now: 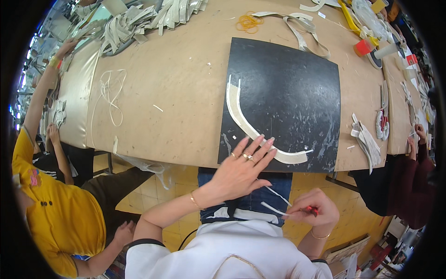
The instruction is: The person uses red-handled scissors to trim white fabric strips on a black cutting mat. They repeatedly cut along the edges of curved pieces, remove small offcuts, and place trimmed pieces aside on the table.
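My left hand (238,176) lies flat with fingers spread, its fingertips on a curved beige strip (239,114) edged with white tape. That strip rests on a black board (292,88) on the table. Over my lap, my right hand (318,204) is closed, holding a small red-handled tool (312,210) whose kind I cannot make out. Thin white strips (273,209) stick out from the same hand toward the left.
Beige strips (127,29) pile at the far left, near a loose cord (110,100). Yellow rubber bands (249,23) and curled strips (302,32) lie beyond the board. Red-handled scissors (382,123) and cut pieces (366,139) sit right. A person in yellow (65,209) works on the left.
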`<state>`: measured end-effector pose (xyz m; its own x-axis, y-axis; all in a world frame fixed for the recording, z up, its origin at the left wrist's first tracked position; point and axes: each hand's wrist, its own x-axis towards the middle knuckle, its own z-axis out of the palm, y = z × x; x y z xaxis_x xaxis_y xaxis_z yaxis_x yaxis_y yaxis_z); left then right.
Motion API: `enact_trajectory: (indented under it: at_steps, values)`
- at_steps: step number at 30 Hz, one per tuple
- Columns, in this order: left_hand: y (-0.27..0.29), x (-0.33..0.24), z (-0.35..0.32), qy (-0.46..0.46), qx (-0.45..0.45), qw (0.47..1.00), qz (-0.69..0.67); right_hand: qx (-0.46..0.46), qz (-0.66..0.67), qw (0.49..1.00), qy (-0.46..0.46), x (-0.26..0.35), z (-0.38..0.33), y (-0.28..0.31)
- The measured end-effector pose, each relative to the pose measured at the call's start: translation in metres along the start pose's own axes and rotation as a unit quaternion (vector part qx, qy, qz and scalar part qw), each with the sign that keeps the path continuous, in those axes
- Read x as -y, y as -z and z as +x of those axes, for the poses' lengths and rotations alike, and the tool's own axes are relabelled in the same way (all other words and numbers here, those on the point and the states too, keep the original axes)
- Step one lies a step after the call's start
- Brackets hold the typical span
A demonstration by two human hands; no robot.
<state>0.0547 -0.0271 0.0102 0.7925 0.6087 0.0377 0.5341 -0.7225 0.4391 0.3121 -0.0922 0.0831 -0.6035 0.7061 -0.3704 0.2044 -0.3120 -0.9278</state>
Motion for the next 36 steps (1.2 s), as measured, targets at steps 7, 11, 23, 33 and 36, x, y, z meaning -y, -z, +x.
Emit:
enact_trajectory:
  at_steps: [7, 11, 23, 33, 36]
  values:
    - [-0.032, -0.074, 0.054, 0.113, -0.023, 0.99, -0.084, -0.078, 0.069, 0.995, 0.007, -0.016, -0.026, 0.0]
    - [-0.01, -0.051, 0.029, 0.131, -0.116, 0.983, -0.05, -0.206, 0.053, 0.976, 0.043, -0.015, -0.007, 0.001]
    - [-0.002, 0.0, 0.008, 0.122, -0.014, 0.992, -0.016, -0.307, 0.164, 0.937, 0.034, -0.028, 0.054, 0.003]
    - [-0.009, -0.004, 0.007, 0.129, 0.002, 0.991, 0.029, -0.227, 0.109, 0.967, -0.037, -0.021, 0.046, 0.005]
    - [-0.001, 0.01, 0.0, 0.097, 0.003, 0.994, 0.048, -0.197, 0.092, 0.974, -0.069, -0.012, 0.039, 0.0]
